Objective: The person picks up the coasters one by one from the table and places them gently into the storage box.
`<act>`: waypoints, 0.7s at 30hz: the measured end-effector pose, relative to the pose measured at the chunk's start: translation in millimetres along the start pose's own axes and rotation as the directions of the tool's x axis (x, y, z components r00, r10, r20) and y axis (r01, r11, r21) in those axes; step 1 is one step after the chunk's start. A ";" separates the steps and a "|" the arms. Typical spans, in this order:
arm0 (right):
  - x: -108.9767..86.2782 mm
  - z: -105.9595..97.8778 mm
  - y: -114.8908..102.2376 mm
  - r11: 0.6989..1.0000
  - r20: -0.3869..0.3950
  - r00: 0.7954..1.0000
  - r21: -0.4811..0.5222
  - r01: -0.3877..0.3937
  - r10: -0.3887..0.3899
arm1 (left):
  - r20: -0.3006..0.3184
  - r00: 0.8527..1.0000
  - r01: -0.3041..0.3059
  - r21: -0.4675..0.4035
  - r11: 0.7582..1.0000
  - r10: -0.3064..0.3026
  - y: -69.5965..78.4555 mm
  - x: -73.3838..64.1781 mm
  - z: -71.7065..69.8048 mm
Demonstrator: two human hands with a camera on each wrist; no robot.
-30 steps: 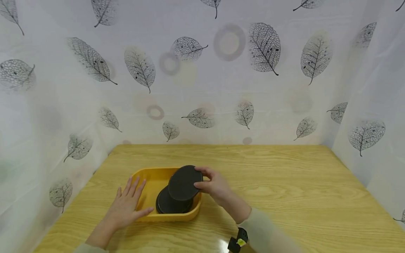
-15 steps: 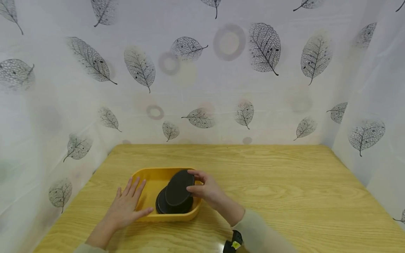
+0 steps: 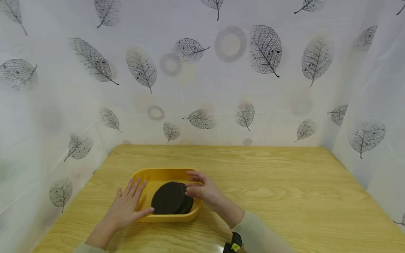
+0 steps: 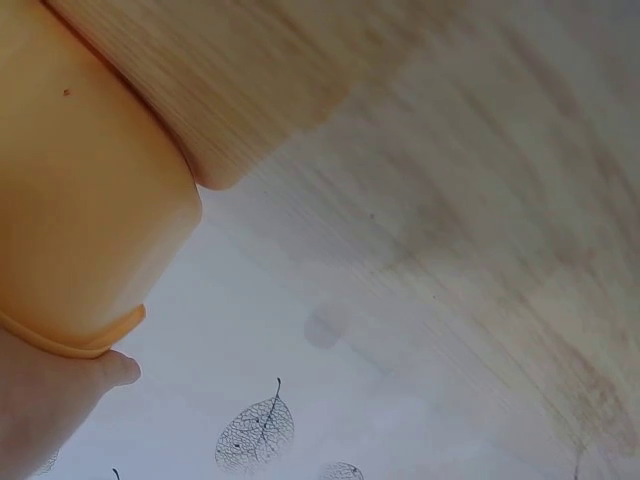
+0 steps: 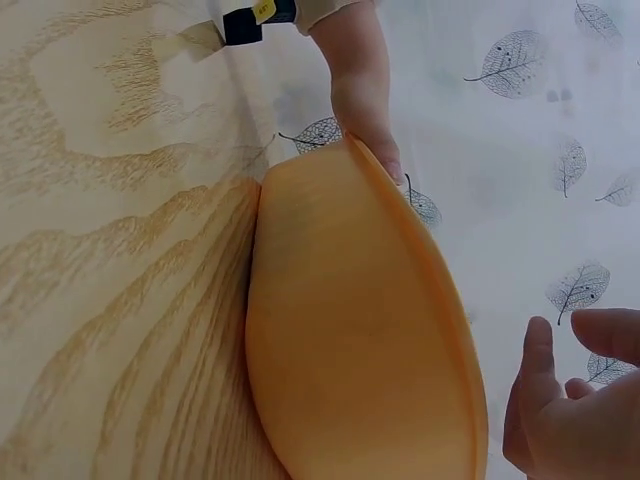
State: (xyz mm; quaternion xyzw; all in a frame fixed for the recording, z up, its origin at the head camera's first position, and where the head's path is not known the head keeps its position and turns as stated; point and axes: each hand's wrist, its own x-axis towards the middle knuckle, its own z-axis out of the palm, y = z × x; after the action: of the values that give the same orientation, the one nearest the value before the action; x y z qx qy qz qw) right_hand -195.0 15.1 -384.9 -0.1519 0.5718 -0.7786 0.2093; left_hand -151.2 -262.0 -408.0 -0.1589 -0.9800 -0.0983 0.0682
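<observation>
A yellow plastic bin (image 3: pixel 169 218) stands on the wooden table, left of the middle in the head view. Inside lie round black discs that look like coasters (image 3: pixel 167 198), overlapping in a loose pile; how many are underneath is hidden. My left hand (image 3: pixel 124 208) rests on the bin's left end with its fingers straight and spread. In the left wrist view, that hand (image 4: pixel 50 405) is at the bin's rim. Over the bin's right end is my right hand (image 3: pixel 209 191), fingers apart and holding nothing. The right wrist view shows a gap between its thumb and fingers (image 5: pixel 539 345).
The wood-grain table (image 3: pixel 272 196) stretches away to the right of the bin. A white curtain (image 3: pixel 202 84) printed with leaves hangs behind it and along both sides. A black strap device (image 3: pixel 235 240) sits at my right wrist.
The top black coaster, held tilted in my right hand, now lies on the pile, shifted left. The right hand has let it go. My left hand has stayed at the bin's left end.
</observation>
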 end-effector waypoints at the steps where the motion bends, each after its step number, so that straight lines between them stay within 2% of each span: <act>1: -0.6 -0.7 -0.4 1.000 -0.002 1.000 -0.007 0.005 -0.005 | 0.004 1.000 0.001 -0.005 1.000 -0.001 -0.2 0.1 -0.1; 6: -4.0 -7.7 -4.8 0.998 -0.017 0.999 -0.057 0.039 -0.040 | 0.011 1.000 0.002 -0.015 1.000 -0.002 -0.2 1.3 0.1; 11: -8.4 -19.0 -9.8 0.986 -0.022 0.998 -0.156 0.059 -0.064 | 0.005 1.000 -0.003 -0.004 1.000 0.003 -0.7 2.1 1.2; 21: -21.6 -44.0 -20.8 0.930 -0.061 0.990 -0.353 0.097 -0.126 | -0.008 1.000 -0.015 -0.006 1.000 0.015 -1.3 0.4 1.1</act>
State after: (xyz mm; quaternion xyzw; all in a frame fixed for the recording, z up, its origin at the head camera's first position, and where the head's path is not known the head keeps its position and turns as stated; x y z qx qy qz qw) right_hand -200.4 67.6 -378.1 -0.1864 0.6997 -0.6808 0.1106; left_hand -152.1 -262.9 -409.2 -0.1662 -0.9782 -0.1014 0.0722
